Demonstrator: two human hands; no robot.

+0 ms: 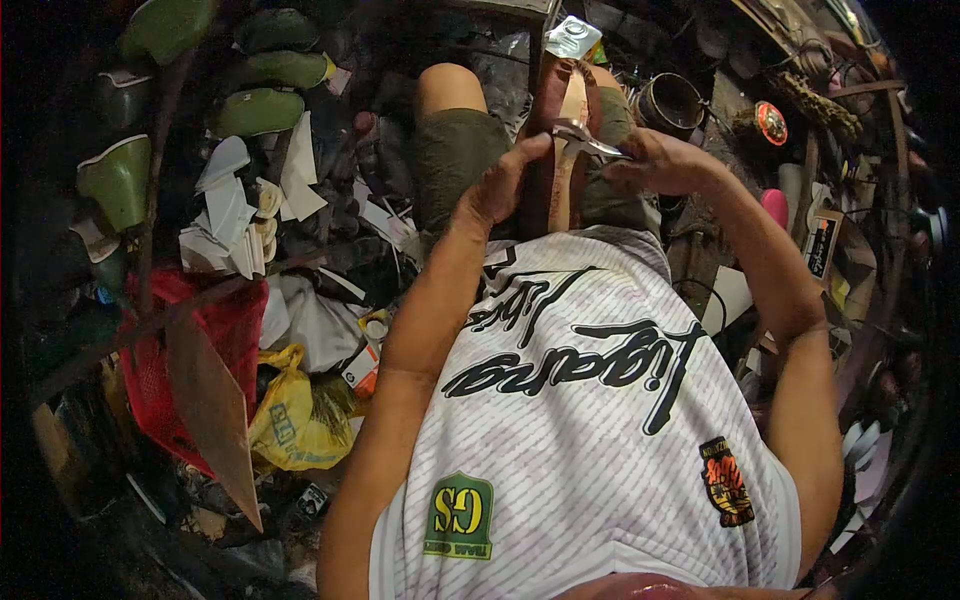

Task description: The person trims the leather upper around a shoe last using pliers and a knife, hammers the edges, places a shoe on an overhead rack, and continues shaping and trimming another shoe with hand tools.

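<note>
Across my lap lies a long reddish-brown piece point(545, 100), leather-like, with a pale strip point(574, 100) running along its middle. My left hand point(503, 182) is closed against its left side, with the fingertips partly hidden. A shiny, curved metal tool point(590, 137) crosses over the pale strip; its exact kind is unclear. The tool's right end goes into my right hand point(665, 162), which is closed around it. Just beyond, at the far end of the brown piece, sits a silvery packet point(573, 38).
Green curved pieces point(258, 112) and white cut pieces point(228, 215) are piled at left. Nearer are a red mesh basket point(190, 380), a brown board point(213, 420) and a yellow plastic bag point(300, 415). A dark round container point(672, 103) stands right of my knees.
</note>
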